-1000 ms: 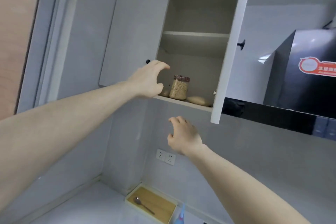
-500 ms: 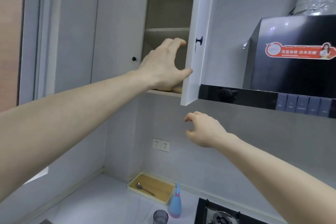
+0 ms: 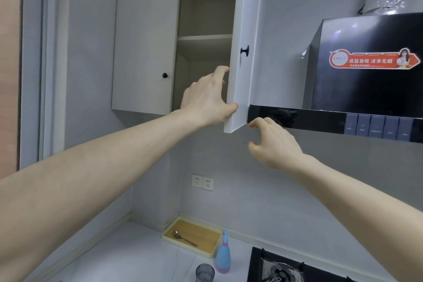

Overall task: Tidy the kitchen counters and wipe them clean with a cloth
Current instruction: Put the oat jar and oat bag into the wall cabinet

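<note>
The worktop (image 3: 128, 256) runs along the bottom of the frame. On it, near the wall, a shallow tray (image 3: 212, 253) holds one spoon (image 3: 183, 237). Just right of the tray stands a blue bottle (image 3: 223, 256), with a dark glass (image 3: 205, 272) in front of it, partly cut off by the bottom edge. A hob (image 3: 286, 269) at lower right is also cut off.

Above centre, the left hand (image 3: 206, 101) grips the edge of the open cabinet door (image 3: 246, 57), thumb on its front, fingers behind it. The right hand (image 3: 275, 144) hovers just below the door's corner, fingers loosely curled, holding nothing. The door and left hand hide the cabinet's bottom shelf; the upper shelf (image 3: 204, 38) shows bare.
</note>
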Motion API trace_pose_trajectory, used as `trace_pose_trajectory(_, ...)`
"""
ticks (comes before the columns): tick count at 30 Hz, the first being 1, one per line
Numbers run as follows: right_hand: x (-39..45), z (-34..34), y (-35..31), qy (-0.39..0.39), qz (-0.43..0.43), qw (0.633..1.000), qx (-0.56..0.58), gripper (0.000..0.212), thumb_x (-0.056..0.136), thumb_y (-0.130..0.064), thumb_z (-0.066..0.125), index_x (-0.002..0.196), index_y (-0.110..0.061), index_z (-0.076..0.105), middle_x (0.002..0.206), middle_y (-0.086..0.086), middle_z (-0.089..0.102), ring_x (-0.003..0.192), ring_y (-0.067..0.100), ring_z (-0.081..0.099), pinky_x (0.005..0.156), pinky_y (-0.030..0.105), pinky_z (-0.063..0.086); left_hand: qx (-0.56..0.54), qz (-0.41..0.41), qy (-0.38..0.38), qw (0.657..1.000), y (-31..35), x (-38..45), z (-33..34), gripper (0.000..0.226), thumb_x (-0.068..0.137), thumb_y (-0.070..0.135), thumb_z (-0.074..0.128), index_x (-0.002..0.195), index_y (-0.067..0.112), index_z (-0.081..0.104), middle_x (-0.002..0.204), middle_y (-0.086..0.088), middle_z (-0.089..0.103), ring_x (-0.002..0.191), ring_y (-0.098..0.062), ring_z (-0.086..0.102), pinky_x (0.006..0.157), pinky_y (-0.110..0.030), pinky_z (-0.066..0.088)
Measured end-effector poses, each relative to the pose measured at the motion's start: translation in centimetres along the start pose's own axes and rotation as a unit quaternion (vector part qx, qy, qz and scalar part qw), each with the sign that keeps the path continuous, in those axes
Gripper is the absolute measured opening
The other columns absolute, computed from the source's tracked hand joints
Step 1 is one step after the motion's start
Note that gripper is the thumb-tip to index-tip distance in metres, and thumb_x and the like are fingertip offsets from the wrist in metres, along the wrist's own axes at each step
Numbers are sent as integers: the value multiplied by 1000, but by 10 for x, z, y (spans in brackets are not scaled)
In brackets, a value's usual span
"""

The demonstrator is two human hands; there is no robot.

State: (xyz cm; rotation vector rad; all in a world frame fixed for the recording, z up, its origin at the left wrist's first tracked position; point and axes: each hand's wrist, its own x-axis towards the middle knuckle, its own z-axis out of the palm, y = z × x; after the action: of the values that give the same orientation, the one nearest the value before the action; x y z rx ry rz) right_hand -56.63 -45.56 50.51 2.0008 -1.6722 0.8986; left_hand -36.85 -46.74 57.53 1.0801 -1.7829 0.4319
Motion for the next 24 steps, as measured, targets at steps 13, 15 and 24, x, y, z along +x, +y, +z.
trace_pose_trajectory(13, 18, 9, 0, 57, -1, 998, 27, 53, 88, -26, 58, 138, -28, 40, 136, -8, 46, 121, 19, 47, 79, 34, 41, -60, -87, 9, 994, -55, 3, 2, 56, 77, 24, 61, 129, 27, 43, 96, 8, 65, 90, -29, 63, 80, -44, 55)
trace_pose_trajectory(15, 24, 10, -1, 60, 1, 998, 29, 53, 88, -26, 58, 138, -28, 41, 137, -8, 45, 122, 19, 47, 81, 35, 41, -45, -117, 3, 992, -72, 7, -1, 53, 79, 23, 61, 129, 27, 44, 107, 7, 66, 97, -31, 62, 79, -38, 51)
trace_pose_trajectory(24, 58, 32, -19, 69, -3, 997, 28, 55, 88, -23, 58, 140, -25, 41, 142, -7, 44, 126, 19, 45, 88, 34, 44, -21, -223, -30, 974, -158, 34, 5, 47, 78, 21, 62, 123, 28, 52, 115, 4, 66, 107, -29, 61, 89, -37, 49)
